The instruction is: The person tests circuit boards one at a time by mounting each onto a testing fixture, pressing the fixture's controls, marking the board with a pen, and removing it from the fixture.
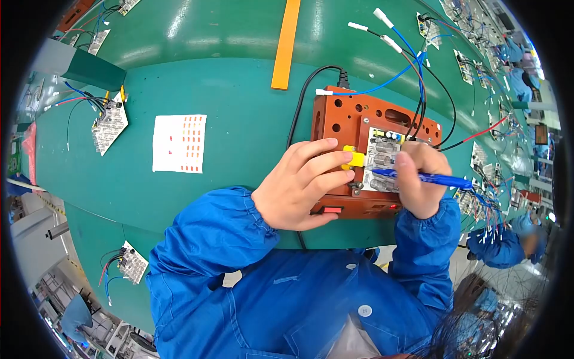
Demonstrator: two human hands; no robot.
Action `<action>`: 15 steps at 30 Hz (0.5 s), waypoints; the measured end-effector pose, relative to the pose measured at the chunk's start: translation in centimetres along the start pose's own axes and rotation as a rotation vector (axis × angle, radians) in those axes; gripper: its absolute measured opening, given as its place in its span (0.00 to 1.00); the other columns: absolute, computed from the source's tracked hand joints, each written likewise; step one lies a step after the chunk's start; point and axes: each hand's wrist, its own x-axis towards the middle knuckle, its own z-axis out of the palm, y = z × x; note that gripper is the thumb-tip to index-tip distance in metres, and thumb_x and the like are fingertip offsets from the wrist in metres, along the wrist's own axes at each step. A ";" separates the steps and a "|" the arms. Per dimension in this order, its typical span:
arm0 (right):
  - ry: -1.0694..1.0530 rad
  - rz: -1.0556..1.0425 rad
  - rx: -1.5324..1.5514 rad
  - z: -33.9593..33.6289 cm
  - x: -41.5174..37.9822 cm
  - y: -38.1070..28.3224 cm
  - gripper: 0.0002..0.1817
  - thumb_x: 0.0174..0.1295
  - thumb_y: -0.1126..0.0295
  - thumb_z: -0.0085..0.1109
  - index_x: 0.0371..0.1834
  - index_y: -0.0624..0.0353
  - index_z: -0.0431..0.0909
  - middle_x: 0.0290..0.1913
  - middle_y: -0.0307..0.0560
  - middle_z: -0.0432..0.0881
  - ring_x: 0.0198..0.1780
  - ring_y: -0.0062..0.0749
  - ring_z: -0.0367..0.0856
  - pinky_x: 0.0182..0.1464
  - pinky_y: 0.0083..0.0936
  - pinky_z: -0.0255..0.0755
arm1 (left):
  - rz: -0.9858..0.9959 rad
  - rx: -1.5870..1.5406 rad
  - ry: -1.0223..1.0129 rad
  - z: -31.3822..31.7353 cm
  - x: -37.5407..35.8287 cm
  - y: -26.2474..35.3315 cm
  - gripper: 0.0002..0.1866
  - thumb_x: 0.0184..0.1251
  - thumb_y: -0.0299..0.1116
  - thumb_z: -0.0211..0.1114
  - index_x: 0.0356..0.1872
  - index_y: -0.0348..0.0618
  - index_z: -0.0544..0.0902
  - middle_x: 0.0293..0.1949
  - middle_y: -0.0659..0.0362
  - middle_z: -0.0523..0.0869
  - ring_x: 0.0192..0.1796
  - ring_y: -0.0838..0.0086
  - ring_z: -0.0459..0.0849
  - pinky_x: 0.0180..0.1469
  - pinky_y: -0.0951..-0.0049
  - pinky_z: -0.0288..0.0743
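My right hand [423, 176] grips a blue pen [442, 179], its tip pointing left over a circuit board [382, 157]. The board sits on top of a red-brown fixture box [335, 107] with round holes. On the box's left side my left hand [305, 182] lies with fingers spread, fingertips touching a yellow block [357, 158] at the board's left edge. Part of that block is hidden under the fingers. Blue, black and red wires with white connectors [391, 43] run up from the board.
A white sheet with rows of orange-red marks [179, 143] lies on the green table [239, 102]. An orange strip [286, 45] is at the back. A black power cable [297, 113] curves from the box. More wired boards [112, 125] lie left and right; people in blue work at the right.
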 end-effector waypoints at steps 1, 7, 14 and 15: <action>0.105 0.045 0.106 -0.4 -0.9 0.5 0.16 0.65 0.79 0.60 0.22 0.57 0.65 0.20 0.42 0.72 0.20 0.26 0.67 0.24 0.28 0.60 | 0.002 0.001 -0.002 -0.1 0.0 0.1 0.47 0.40 0.37 0.84 0.68 0.51 0.71 0.70 0.56 0.71 0.74 0.52 0.67 0.69 0.49 0.69; 0.520 0.151 0.431 -4.5 -3.6 2.6 0.19 0.77 0.65 0.47 0.25 0.51 0.58 0.16 0.33 0.60 0.20 0.20 0.56 0.25 0.27 0.51 | 0.013 0.050 0.011 -0.5 0.2 0.4 0.45 0.42 0.41 0.84 0.65 0.46 0.72 0.66 0.51 0.74 0.70 0.48 0.72 0.69 0.49 0.70; 0.593 0.178 1.134 -7.1 -6.0 7.0 0.20 0.83 0.58 0.43 0.28 0.49 0.63 0.17 0.33 0.61 0.20 0.19 0.56 0.26 0.24 0.49 | -0.007 0.194 0.050 -1.2 5.1 3.2 0.43 0.49 0.45 0.81 0.66 0.40 0.71 0.62 0.51 0.77 0.68 0.52 0.73 0.69 0.51 0.66; 0.638 0.141 1.171 -7.2 -6.0 7.7 0.19 0.83 0.57 0.43 0.29 0.50 0.65 0.17 0.33 0.62 0.19 0.19 0.55 0.25 0.24 0.48 | -0.022 0.151 0.045 -1.3 6.5 3.5 0.44 0.49 0.44 0.81 0.66 0.39 0.71 0.61 0.50 0.78 0.67 0.52 0.73 0.69 0.52 0.66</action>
